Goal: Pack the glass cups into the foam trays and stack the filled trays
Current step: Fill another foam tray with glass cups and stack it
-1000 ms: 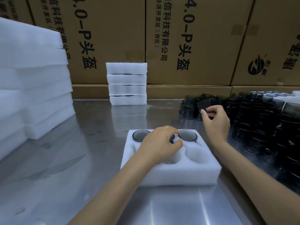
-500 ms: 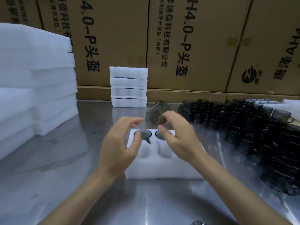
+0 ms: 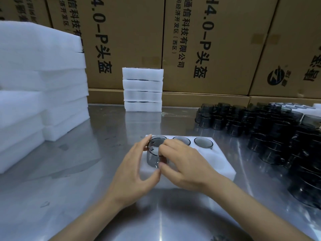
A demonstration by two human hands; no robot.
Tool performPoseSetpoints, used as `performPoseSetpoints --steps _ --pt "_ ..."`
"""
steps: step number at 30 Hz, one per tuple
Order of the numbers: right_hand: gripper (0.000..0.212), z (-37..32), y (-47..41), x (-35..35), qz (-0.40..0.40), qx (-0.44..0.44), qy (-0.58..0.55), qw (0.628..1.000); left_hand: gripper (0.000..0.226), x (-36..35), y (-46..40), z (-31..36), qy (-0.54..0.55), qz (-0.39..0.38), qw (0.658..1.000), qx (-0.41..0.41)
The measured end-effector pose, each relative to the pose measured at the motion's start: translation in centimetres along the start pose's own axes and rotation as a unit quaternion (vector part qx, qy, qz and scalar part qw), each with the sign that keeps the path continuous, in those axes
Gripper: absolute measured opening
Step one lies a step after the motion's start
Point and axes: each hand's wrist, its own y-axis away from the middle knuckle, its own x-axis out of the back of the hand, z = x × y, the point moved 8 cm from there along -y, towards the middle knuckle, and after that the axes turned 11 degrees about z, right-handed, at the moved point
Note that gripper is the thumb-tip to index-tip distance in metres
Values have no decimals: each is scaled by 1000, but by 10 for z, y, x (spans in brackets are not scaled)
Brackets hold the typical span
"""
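Note:
A white foam tray [image 3: 220, 164] lies on the steel table in front of me. Its far row holds three smoky grey glass cups; the right one [image 3: 203, 142] shows fully. Both hands hold a fourth grey glass cup [image 3: 153, 156] upright over the tray's near left pocket. My left hand [image 3: 133, 173] wraps its left side and base. My right hand [image 3: 184, 164] pinches its rim and right side, hiding the near pockets. Many loose dark glass cups [image 3: 271, 133] crowd the table at right. A stack of filled trays [image 3: 142, 89] stands at the back.
Tall piles of empty white foam trays [image 3: 40, 94] fill the left side. Cardboard cartons [image 3: 199, 44] wall off the back of the table. More foam with cups [image 3: 298, 106] lies at the far right behind the loose cups.
My right hand fetched a cup from the right-hand pile and brought it over the tray. Both hands now grip it, lower, at the near left pocket. A third cup now shows in the far row.

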Motion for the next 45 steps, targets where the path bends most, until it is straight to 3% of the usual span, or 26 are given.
performPoseSetpoints --steps 8,13,19,24,31,35,42,45 --pt "15 6 3 -2 -10 -37 -14 999 65 5 -3 0 -19 -1 1000 -6" --pt "51 14 4 3 32 -71 -39 996 65 7 -3 -4 -47 -14 999 -14" --pt "62 11 6 0 15 -52 9 999 68 16 -5 5 -87 2 995 -54" --pt "61 13 9 -8 -13 -63 24 998 68 10 2 15 -180 -39 972 -148" --pt "51 13 15 -20 -74 -48 102 991 59 4 6 2 -197 -55 973 -111" --pt "53 13 18 -24 -95 -39 124 987 58 1 8 2 -231 -60 962 -131" --pt "54 16 20 -27 -113 -60 111 986 58 -1 13 -2 -225 -68 962 -137" --pt "57 33 13 -14 -86 -136 5 987 60 -1 13 -8 -178 -85 974 -112"
